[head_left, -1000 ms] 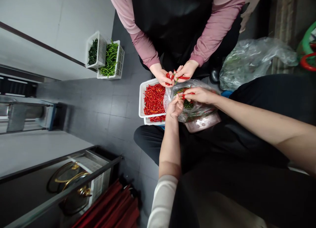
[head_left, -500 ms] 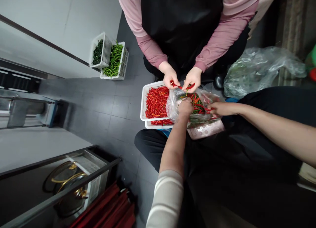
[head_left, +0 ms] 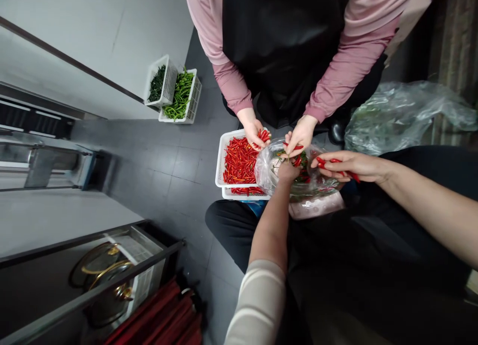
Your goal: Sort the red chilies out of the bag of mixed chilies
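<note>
Our right hand grips several red chillies near the bag's right edge; loosened fingers could drop some. Our left hand, grip hidden, could bump the co-worker's hand crowding the opening.

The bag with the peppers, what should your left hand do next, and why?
Maybe the left hand should pinch a pepper and lift it out of the clear bag. It is down at the bag's open mouth, where loose peppers show, and the right hand is busy holding red peppers.
</note>
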The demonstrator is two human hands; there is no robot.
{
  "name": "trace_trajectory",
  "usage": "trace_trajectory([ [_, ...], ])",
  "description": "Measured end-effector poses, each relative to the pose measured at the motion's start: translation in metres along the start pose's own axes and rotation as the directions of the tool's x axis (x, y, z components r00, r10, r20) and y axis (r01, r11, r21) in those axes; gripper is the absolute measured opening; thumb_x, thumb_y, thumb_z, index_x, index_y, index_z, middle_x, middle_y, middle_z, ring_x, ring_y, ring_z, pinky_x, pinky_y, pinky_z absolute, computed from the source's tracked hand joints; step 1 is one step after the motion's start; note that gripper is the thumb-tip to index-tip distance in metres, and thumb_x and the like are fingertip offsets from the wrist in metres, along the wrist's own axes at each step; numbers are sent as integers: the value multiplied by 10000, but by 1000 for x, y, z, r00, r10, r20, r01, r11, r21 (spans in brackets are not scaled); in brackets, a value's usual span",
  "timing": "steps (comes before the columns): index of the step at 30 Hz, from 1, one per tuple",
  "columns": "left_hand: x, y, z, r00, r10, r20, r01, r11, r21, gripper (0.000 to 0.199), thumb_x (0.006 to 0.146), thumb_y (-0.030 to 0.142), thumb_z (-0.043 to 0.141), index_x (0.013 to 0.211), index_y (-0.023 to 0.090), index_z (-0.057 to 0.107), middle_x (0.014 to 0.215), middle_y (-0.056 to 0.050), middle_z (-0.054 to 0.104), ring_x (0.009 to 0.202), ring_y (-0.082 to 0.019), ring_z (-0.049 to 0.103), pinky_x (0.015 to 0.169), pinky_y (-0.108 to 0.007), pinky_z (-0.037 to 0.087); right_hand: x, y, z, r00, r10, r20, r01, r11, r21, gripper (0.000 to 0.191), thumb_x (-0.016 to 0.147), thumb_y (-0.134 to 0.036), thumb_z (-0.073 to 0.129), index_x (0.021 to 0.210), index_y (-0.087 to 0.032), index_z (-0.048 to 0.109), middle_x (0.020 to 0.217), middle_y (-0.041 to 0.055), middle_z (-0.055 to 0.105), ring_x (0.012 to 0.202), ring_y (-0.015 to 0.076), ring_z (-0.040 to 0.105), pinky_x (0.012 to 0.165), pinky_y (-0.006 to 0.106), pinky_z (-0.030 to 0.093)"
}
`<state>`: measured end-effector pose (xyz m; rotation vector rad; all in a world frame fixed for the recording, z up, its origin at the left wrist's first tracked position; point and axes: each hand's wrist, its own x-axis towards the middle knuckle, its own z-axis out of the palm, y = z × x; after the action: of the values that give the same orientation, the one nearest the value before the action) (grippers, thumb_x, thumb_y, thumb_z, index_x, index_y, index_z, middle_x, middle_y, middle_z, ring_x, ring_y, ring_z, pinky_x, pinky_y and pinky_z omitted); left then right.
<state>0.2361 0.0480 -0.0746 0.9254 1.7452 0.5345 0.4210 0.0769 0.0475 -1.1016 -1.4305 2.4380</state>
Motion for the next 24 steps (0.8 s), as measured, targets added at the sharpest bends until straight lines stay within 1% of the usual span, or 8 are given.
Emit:
trace_trajectory([
  [2, 3, -12, -6, 1000, -6, 7, 5, 999, 32, 386, 650, 302, 737, 995, 197, 599, 990, -67, 621, 975, -229, 560, 903, -337, 386, 2, -6, 0, 999, -25, -38, 25, 1000, 11, 250, 728, -407, 603, 870, -209, 542, 693, 47, 495, 502, 124, 378, 415, 263, 263],
  [4, 4, -22, -11, 1000, -26, 15, 26, 999, 27, 276, 689, 360, 700, 884, 189, 607, 849, -29, 623, 828, -183, 581, 824, -312, 427, 8, -11, 3, 998, -33, -59, 34, 999, 11, 235, 730, -402, 612, 800, -207, 501, 668, 28, 463, 503, 116, 376, 412, 253, 261],
  [9, -4, -23, -16, 988, -151, 31, 154, 966, -208, 154, 794, 339, 592, 798, 186, 574, 674, 4, 580, 621, -123, 557, 643, -256, 453, 30, -4, 9, 996, -28, -85, 25, 999, -37, 407, 751, -494, 638, 672, -206, 361, 548, -57, 285, 419, 50, 183, 379, 208, 100],
  [12, -16, -17, -19, 977, -212, 4, 197, 900, -388, 121, 857, 283, 503, 811, 173, 524, 689, -3, 579, 574, -94, 545, 562, -208, 426, 39, 8, 10, 992, -46, -119, 45, 999, -8, 443, 747, -530, 640, 656, -198, 361, 537, -56, 322, 402, 45, 223, 361, 193, 130],
  [15, -29, -13, -28, 988, -155, 18, 141, 833, -535, 107, 885, 245, 450, 844, 164, 505, 728, -12, 602, 568, -71, 542, 529, -168, 394, 45, 17, 13, 971, -86, -223, 90, 996, 9, 375, 730, -493, 669, 724, -181, 460, 546, -41, 394, 399, 49, 288, 356, 191, 179],
  [19, -49, -8, -46, 998, -52, 33, 61, 769, -637, 139, 881, 271, 470, 884, 151, 540, 767, -18, 619, 583, -57, 539, 574, -161, 411, 53, 17, 25, 957, -125, -262, 112, 992, -63, 391, 703, -506, 693, 733, -168, 499, 492, -74, 326, 383, 31, 209, 360, 186, 117],
  [22, -62, -3, -57, 996, 54, 76, 6, 780, -626, 193, 836, 322, 554, 928, 154, 582, 811, -27, 636, 641, -75, 556, 649, -195, 440, 64, 15, 36, 937, -121, -327, 95, 991, -93, 440, 668, -530, 712, 644, -167, 465, 480, -58, 353, 388, 34, 235, 355, 190, 120],
  [24, -67, -1, -60, 985, 106, 138, -5, 812, -583, 239, 812, 353, 590, 957, 164, 602, 837, -33, 642, 686, -92, 569, 693, -220, 449, 71, 18, 41, 945, -84, -317, 89, 996, 1, 437, 640, -522, 734, 657, -168, 480, 483, -56, 367, 388, 39, 259, 350, 188, 142],
])
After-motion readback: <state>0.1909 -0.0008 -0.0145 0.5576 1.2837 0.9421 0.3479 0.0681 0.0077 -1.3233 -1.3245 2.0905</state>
